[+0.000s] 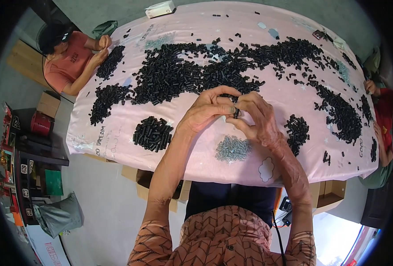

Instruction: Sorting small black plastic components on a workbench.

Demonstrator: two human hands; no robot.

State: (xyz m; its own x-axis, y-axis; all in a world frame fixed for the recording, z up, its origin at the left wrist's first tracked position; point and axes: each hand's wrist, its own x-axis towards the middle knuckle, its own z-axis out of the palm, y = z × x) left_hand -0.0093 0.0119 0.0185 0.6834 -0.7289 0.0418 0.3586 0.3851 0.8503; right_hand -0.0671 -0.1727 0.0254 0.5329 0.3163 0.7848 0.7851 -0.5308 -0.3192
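Over the near part of the table, my left hand and my right hand meet with fingers pinched together. Between them is a small black cylindrical plastic piece, partly hidden by the fingers. Just below my hands lies a heap of small clear pieces, too small to name. A pile of black cylindrical pieces sits left of my left forearm, and another black pile lies beside my right wrist. Beyond my fingers spreads a large mass of the same black pieces.
A pink printed cloth covers the table. One person works at the left edge, another at the right. A white tissue box stands at the far edge. Cardboard boxes are under the near side.
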